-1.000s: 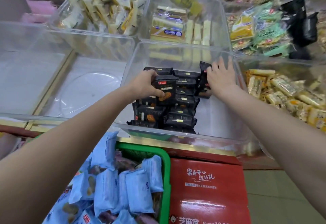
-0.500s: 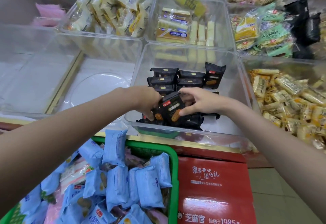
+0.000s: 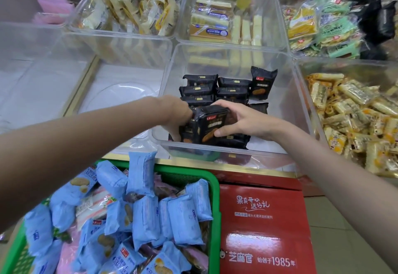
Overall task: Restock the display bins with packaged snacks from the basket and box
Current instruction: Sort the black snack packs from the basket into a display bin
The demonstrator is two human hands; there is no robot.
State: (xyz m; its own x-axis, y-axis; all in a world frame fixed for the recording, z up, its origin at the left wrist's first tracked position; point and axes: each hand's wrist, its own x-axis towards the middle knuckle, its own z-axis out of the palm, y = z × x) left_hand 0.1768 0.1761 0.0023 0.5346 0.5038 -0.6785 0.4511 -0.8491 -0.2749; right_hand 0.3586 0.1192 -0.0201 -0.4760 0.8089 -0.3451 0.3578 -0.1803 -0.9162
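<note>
- Head view: we see a clear plastic display bin (image 3: 286,92) holding rows of black wrapped snack packs (image 3: 231,91).
- A green plastic basket (image 3: 214,209) below holds light-blue snack packets (image 3: 185,220); a red cardboard box (image 3: 265,230) stands just beside it.
- Our right hand (image 3: 243,120) grips a black snack pack (image 3: 212,125) at the bin's front, thumb under, fingers over its top.
- Our left hand (image 3: 174,112) curls against the pack's left side, fingertips hidden.

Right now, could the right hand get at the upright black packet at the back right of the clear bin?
Probably yes. The right hand grips a black packet near the bin's front; the upright packet stands uncovered behind it, but the grip must release first.
</note>
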